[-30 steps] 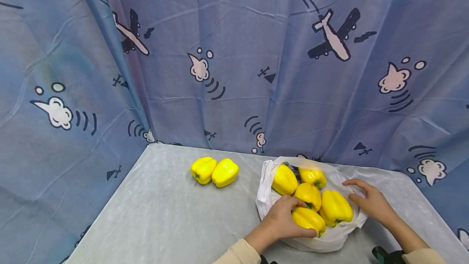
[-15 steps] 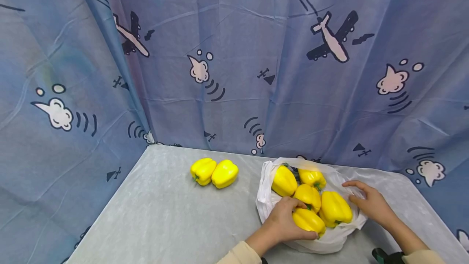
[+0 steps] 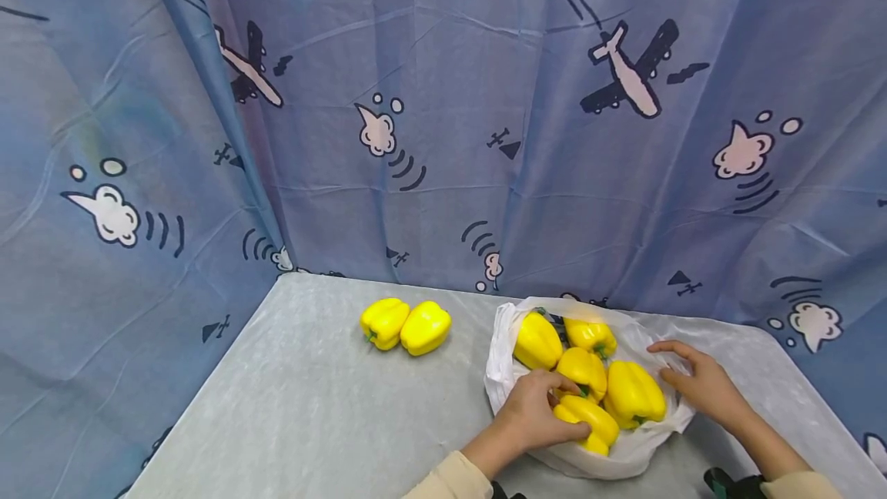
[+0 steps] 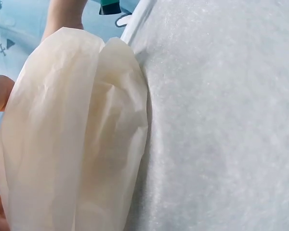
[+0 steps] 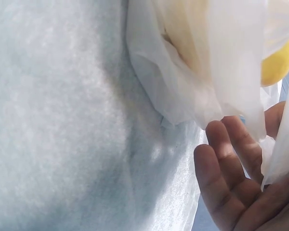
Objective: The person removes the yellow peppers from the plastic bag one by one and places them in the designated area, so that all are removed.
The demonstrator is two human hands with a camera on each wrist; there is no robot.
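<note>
Compared with half a second ago, the front pepper [image 3: 597,416] sits turned: its lower end shows differently, and the thumb of the left hand [image 3: 530,416] lies higher up its near side instead of along the lower edge. That suggests the pepper is being actively shifted in the grip and is not yet settled against its neighbours. The left hand is clamped on it, thumb on the near side and fingers on the far side, at the lower right of the frame, within the mouth of the white bag [image 3: 620,468].

The right hand [image 3: 710,382] looks the same as before: its fingers are apart and loosely bent at the bag's right edge. In the right wrist view, thin film hangs between the thumb and the other fingers; I see no firm pinch.

Counted, seven yellow peppers show. Five are in the bag: the front pepper, a middle pepper [image 3: 580,366] just above it, a right pepper [image 3: 634,393], a back-left pepper [image 3: 538,343] and a back-right pepper [image 3: 590,332]. Any lower layer is hidden. Two more, an outer pepper [image 3: 384,321] and an inner pepper [image 3: 426,327], lie side by side on the bench [image 3: 312,414], left of the bag. There is one bag and two hands.
</note>
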